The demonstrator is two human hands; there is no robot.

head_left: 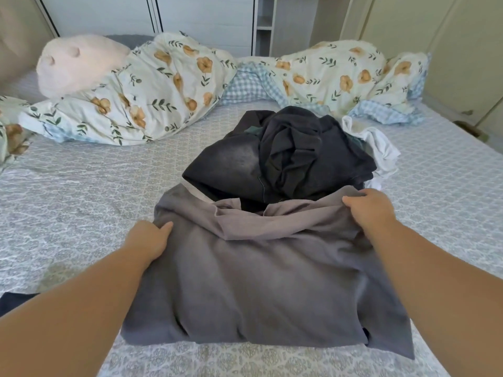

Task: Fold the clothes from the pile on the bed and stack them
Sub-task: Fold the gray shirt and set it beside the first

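A grey garment [261, 281] lies spread on the bed in front of me, its far edge bunched and partly lifted. My left hand [149, 238] grips its far left corner. My right hand [370, 210] pinches its far right edge, raised slightly over the pile. Just beyond lies the pile of dark clothes [285, 156], crumpled, black and charcoal, with a white garment [378, 148] sticking out on its right side.
The bed [81, 202] has a grey patterned sheet. A floral duvet [168, 88] is bunched across the far side, with a pink plush pillow [79, 66] at the far left. A dark cloth edge [13, 302] shows at the lower left. Wardrobes stand behind.
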